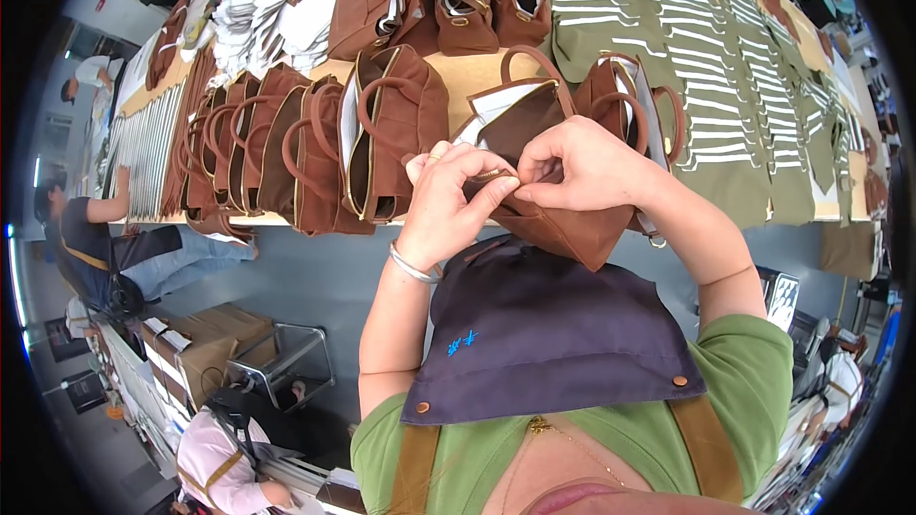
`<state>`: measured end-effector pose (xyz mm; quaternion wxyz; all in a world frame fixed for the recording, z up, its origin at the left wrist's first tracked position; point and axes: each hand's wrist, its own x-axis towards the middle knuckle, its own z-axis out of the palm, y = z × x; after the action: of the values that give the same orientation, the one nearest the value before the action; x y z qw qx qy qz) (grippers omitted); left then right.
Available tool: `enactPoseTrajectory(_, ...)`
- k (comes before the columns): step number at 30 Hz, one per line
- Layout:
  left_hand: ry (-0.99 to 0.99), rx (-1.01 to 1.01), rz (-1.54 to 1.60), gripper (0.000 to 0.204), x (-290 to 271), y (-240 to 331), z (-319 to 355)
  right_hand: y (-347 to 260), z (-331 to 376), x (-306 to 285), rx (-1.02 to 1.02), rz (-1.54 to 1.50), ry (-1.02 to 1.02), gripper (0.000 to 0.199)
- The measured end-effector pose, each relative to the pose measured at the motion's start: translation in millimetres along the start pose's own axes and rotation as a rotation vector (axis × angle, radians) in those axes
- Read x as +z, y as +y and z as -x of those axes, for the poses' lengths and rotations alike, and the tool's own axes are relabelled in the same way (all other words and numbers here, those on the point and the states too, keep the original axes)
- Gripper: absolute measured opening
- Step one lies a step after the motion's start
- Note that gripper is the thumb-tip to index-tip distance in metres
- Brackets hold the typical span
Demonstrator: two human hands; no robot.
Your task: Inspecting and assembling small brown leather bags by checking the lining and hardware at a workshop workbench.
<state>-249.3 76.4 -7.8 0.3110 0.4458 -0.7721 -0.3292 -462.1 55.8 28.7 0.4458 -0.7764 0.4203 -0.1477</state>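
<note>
A brown handbag with white lining and a rolled handle rests at the table's front edge, tilted toward me. My left hand is closed on the left end of its opening, thumb and forefinger pinching the gold-toothed zipper. Close beside it, my right hand is also closed, its thumb and fingertips pinched at the same zipper end. Whatever small part lies between the right fingertips is hidden. Another brown handbag stands right behind my right hand, and an open-topped handbag stands to the left of my left hand.
Several brown handbags line the table at left, with more at the back. White fabric pieces lie far left; olive panels with white strips cover the right. A person stands at left, near cartons and a metal stool.
</note>
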Motion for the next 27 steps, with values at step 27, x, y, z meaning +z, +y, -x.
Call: enactPoseTrajectory(27,-0.195,0.331,-0.401,0.022,-37,3,-41,13,-10,-44,-0.173,0.494,-0.156,0.016)
